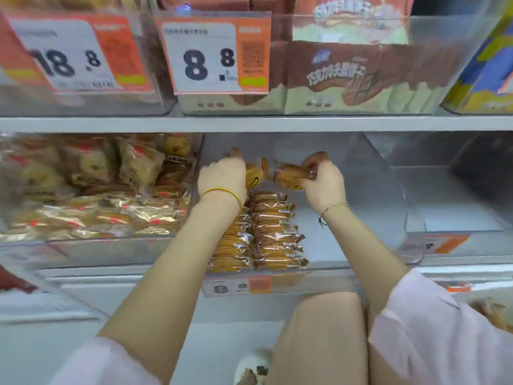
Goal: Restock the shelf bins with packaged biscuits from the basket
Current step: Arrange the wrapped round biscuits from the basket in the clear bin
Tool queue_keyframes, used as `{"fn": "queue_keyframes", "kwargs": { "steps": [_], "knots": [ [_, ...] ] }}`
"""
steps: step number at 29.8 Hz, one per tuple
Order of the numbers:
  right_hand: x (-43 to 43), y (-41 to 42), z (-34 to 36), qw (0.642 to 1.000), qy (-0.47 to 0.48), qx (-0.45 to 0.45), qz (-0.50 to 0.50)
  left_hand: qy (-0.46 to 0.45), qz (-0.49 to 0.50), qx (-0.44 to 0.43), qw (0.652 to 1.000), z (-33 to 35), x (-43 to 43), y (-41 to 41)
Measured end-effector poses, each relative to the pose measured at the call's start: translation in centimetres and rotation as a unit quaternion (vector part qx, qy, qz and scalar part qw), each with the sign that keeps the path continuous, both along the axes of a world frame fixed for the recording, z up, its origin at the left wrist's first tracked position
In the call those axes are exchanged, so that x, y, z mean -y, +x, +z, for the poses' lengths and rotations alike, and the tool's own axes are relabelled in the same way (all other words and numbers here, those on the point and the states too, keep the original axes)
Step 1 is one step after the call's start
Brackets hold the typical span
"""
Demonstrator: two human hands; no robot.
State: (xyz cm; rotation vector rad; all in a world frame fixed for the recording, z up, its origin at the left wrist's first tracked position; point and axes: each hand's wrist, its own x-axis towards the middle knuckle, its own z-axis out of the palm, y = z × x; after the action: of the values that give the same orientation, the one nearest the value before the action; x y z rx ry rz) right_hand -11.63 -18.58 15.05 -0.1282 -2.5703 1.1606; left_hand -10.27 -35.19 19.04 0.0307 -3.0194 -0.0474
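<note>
Grey metal shelf board [255, 124] spanning the view. Above it, orange-and-white price cards [219, 55] fronting clear containers; below it, a pale lower ledge [472, 269]. Lighting even and diffuse.

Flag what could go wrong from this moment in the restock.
Each hand holds a packet by a thin grip: the left hand on one biscuit packet, the right hand on another; either might slip. Dropped, they could disturb the two neat rows of stacked packets below. The forearms reach over the clear bin front edge and might knock it.
</note>
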Motion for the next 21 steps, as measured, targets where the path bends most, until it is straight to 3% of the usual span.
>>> {"fn": "queue_keyframes", "kwargs": {
  "steps": [3, 5, 10, 14, 18, 21],
  "knots": [
    [0.8, -2.9, -1.6, 1.000, 0.004, 0.020, -0.010, -0.077, 0.025, -0.022, 0.996, -1.0, -0.2, -1.9],
    [1.3, -4.1, -2.8, 0.998, 0.014, 0.061, 0.007, -0.081, 0.015, -0.026, 0.996, -1.0, -0.2, -2.6],
    [1.9, -4.9, -3.6, 0.981, 0.055, 0.135, 0.131, -0.026, 0.005, 0.104, 0.994, -3.5, -0.1, -3.9],
    [1.1, -4.9, -3.2, 0.969, 0.071, 0.154, 0.179, -0.078, 0.006, 0.074, 0.994, -4.0, -0.2, -3.7],
    [0.9, -4.7, -3.5, 0.968, 0.063, 0.165, 0.178, -0.115, -0.004, 0.068, 0.991, -4.8, -0.1, -3.5],
    [1.6, -4.6, -3.1, 0.963, -0.015, 0.209, 0.170, -0.118, -0.009, 0.094, 0.989, -5.1, 0.0, -3.2]
  ]
}}
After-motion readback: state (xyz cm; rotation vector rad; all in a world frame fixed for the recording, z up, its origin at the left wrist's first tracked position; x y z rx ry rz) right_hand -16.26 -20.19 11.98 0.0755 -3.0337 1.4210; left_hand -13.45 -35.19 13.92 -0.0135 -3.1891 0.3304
